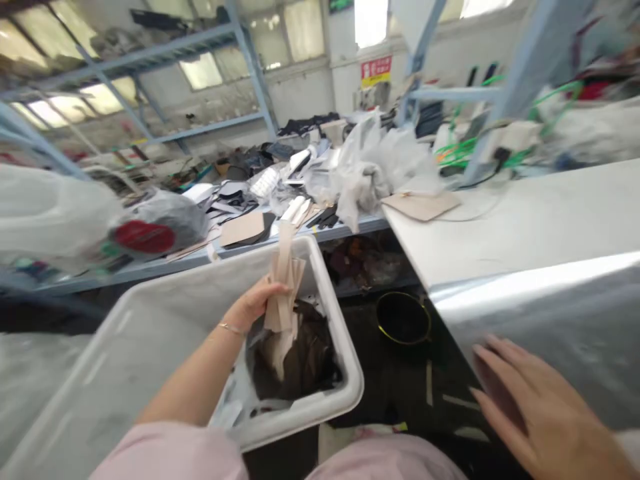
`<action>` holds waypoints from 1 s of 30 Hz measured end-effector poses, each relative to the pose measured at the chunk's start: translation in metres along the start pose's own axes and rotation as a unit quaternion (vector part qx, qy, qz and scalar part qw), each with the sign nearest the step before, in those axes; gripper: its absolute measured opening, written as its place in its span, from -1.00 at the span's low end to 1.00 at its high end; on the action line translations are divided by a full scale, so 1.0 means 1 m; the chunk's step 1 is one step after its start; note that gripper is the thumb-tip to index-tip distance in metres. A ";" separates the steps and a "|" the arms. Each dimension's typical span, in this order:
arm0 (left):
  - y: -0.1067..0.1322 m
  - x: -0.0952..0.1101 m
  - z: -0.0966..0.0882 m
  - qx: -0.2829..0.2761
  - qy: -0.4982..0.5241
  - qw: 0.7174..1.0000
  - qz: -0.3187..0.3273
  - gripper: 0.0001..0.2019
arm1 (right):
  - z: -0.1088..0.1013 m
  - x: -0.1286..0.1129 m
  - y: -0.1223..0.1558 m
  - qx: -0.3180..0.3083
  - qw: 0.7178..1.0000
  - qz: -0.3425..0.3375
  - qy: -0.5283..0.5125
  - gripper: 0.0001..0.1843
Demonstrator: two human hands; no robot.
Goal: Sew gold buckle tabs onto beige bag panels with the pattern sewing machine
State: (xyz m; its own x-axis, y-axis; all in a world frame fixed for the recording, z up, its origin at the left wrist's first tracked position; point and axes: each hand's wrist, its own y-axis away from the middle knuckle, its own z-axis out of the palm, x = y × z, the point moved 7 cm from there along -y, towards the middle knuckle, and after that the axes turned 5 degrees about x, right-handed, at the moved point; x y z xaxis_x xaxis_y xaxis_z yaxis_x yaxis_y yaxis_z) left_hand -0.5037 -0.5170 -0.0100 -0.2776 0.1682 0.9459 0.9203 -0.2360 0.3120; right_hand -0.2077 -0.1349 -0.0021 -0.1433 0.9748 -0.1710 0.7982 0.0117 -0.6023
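My left hand (255,303) is closed on a bundle of tan strips (285,287), holding them upright over a white plastic bin (345,353). Dark brown pieces (305,363) lie in the bin's near corner, below the strips. My right hand (540,403) is open, fingers stretched out flat against the front face of a shiny metal table (525,227) at the lower right. It holds nothing. A thin bracelet circles my left wrist.
A cluttered workbench (280,193) runs behind the bin, with crumpled plastic bags (375,167), dark and tan cut pieces and a flat tan sheet (423,203). Blue metal shelving (250,60) rises behind. A dark round pot (403,317) sits on the floor between bin and table.
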 end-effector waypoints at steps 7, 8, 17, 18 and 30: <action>-0.035 0.139 0.217 -0.135 0.130 0.949 0.255 -0.54 | -0.011 -0.021 -0.015 -0.021 0.996 0.032 0.077 -0.54; -0.039 0.151 0.252 -0.151 0.121 0.938 0.288 -0.54 | -0.011 -0.022 -0.014 -0.025 0.996 0.039 0.075 -0.54; -0.072 0.208 0.465 -0.186 -0.324 0.731 0.571 -0.66 | -0.003 -0.018 -0.015 -0.074 0.993 0.085 0.029 -0.42; -0.074 0.210 0.475 -0.202 -0.354 0.703 0.583 -0.67 | -0.002 -0.017 -0.016 -0.078 0.993 0.086 0.021 -0.40; -0.021 0.196 0.487 -0.305 -0.488 0.452 0.681 -0.70 | -0.079 0.063 -0.046 0.162 0.946 0.228 0.162 -0.18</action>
State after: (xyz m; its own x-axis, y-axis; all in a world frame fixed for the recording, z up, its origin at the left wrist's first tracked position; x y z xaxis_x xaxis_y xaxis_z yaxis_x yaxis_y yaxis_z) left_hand -0.4433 -0.0131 0.1256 0.9603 -0.2601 -0.1010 -0.2776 -0.9271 -0.2520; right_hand -0.2074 -0.0563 0.0765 0.4017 0.8800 -0.2536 0.5050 -0.4439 -0.7403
